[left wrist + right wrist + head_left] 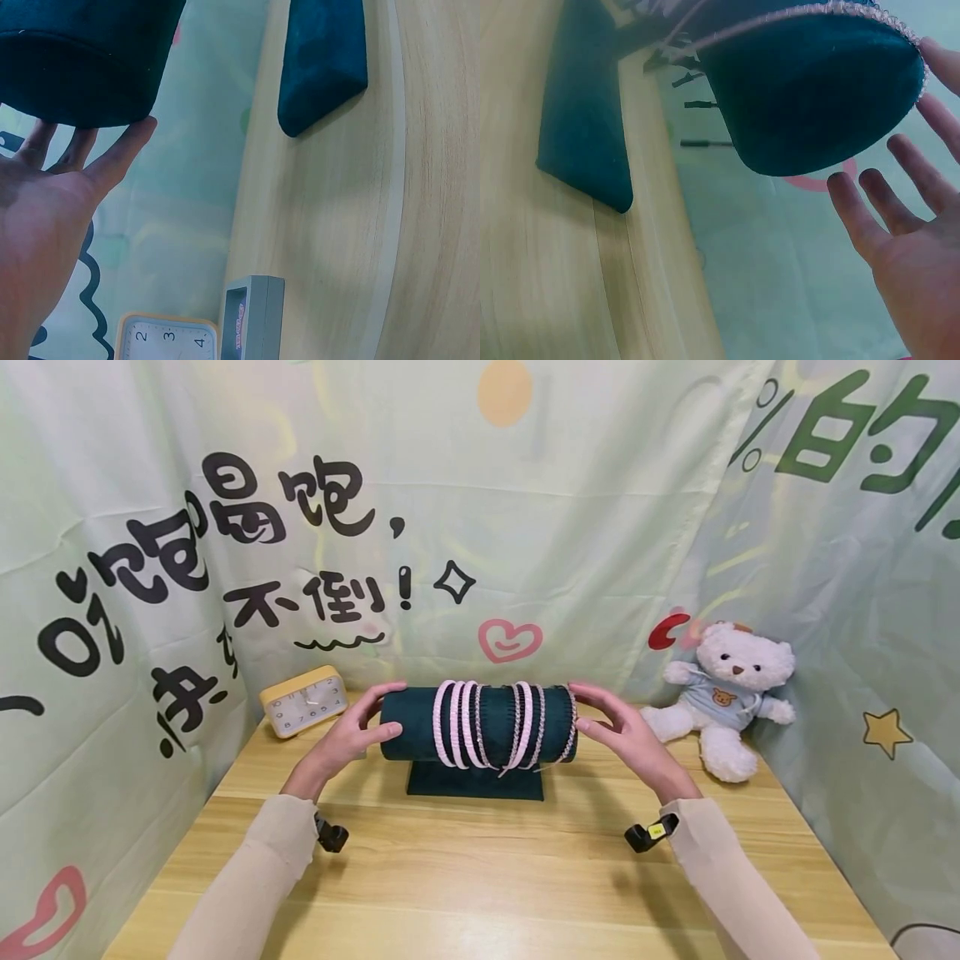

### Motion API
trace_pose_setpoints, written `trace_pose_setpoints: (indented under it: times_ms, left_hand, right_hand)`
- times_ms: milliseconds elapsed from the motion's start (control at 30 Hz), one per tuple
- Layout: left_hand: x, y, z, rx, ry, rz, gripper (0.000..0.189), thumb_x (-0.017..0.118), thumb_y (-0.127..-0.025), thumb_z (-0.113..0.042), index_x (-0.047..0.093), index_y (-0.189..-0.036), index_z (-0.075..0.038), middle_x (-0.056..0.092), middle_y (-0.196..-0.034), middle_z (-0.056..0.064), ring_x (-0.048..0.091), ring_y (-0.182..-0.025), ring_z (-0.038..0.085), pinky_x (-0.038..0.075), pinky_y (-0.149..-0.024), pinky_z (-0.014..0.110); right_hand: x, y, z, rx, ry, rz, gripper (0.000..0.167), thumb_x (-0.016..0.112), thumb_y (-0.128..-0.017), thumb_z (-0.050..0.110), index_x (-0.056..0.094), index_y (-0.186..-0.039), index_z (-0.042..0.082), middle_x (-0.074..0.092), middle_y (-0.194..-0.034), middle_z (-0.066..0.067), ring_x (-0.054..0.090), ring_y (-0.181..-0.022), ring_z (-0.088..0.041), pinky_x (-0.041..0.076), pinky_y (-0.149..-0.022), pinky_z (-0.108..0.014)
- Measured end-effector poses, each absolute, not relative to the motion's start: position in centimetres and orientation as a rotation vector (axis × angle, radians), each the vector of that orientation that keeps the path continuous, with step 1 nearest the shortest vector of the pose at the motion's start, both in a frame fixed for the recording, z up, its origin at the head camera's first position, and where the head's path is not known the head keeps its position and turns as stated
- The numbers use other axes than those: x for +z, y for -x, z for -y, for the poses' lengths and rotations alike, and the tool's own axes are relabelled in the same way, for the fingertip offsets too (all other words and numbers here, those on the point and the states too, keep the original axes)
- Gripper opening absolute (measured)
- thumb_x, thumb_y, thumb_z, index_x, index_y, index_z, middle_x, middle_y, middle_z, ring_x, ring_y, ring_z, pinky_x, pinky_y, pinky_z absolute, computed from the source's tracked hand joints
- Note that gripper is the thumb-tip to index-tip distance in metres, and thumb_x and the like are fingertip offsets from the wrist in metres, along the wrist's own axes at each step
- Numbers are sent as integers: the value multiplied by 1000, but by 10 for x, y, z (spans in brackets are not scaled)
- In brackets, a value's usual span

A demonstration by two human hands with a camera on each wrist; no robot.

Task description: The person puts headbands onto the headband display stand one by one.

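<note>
A dark green bracelet stand (408, 722), a padded roll on a flat base, is in the middle of the head view. Several pink and beaded bracelets (465, 727) loop round it. My left hand (352, 731) grips the roll's left end, thumb in front and fingers behind; the left wrist view hides some fingertips behind the roll. At the other end, my right hand (618, 727) has its fingers spread, thumb and index against the edge. There, a beaded bracelet (885, 19) circles the rim. The right wrist view shows the lower fingers (855, 210) apart from the roll.
A yellow alarm clock (303, 702) stands at the back left, with a small grey box (266, 319) near it in the left wrist view. A white teddy bear (723, 693) sits at the back right. Printed curtains (600, 568) enclose the wooden table (480, 885).
</note>
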State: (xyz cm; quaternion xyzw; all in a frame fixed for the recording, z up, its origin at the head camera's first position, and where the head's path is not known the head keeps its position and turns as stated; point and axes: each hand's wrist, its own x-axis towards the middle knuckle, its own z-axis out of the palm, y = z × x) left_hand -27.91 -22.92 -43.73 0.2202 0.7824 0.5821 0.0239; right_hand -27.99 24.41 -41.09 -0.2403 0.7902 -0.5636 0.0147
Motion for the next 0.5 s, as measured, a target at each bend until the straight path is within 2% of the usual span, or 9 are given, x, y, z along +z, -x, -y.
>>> trace_pose_setpoints:
  times_ms: [367, 433, 500]
  left_hand:
    - [-440, 281, 230, 1796, -694, -2428, 67, 67, -106, -22, 39, -167, -19, 27, -178, 7, 31, -160, 43, 34, -122, 70]
    - [-440, 281, 231, 1795, -693, -2430, 67, 67, -106, -22, 39, -167, -19, 27, -178, 7, 31, -159, 43, 34, -122, 70]
    - [-440, 280, 231, 1797, -695, -2427, 68, 67, -106, -22, 39, -167, -19, 27, -179, 8, 31, -159, 43, 34, -122, 70]
  right_hand:
    - [-410, 284, -232, -1748, 780, -2458, 54, 68, -110, 19, 52, -161, 18, 45, -171, -5, 40, -158, -29, 43, -114, -13]
    - [-410, 284, -230, -1736, 785, -2471, 54, 68, -110, 19, 53, -161, 18, 46, -171, -5, 40, -159, -29, 43, -116, -15]
    - [-409, 285, -229, -1713, 790, -2496, 54, 68, -109, 20, 54, -161, 19, 46, -171, -4, 40, -159, -29, 44, -120, -23]
